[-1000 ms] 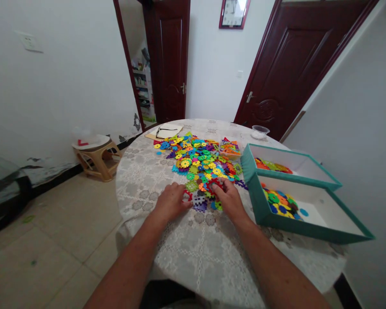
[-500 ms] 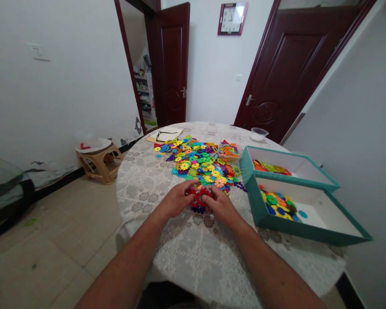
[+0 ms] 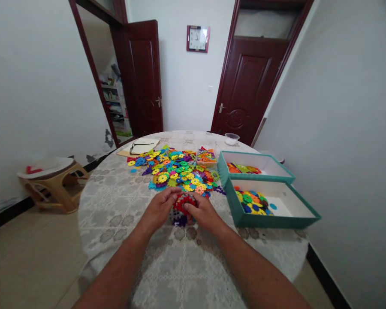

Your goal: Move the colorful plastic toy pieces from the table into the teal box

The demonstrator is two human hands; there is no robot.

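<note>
Bare hands work at a round table spread with a patterned tablecloth [image 3: 183, 270]. The left hand [image 3: 160, 209] and right hand [image 3: 204, 210] both grip a red toothed piece [image 3: 182, 200], held between them at the near side of the table, the right thumb pressed across its face. A dark purple piece [image 3: 180, 222] shows just below it; whether the two are joined cannot be told. To the right sits a teal tray [image 3: 276, 222] of round, many-coloured pieces, with a second teal tray [image 3: 260, 155] just beyond. Past the hands spreads a heap of bright plastic pieces [image 3: 176, 169], a small clear tub [image 3: 207, 164] of more pieces at its right edge. Farther back, black-framed glasses [image 3: 142, 145] rest on papers [image 3: 148, 149] at left, and a clear bowl [image 3: 232, 138] stands at right. Behind, a clock [image 3: 197, 39] hangs between two dark red doors [image 3: 144, 77].
</note>
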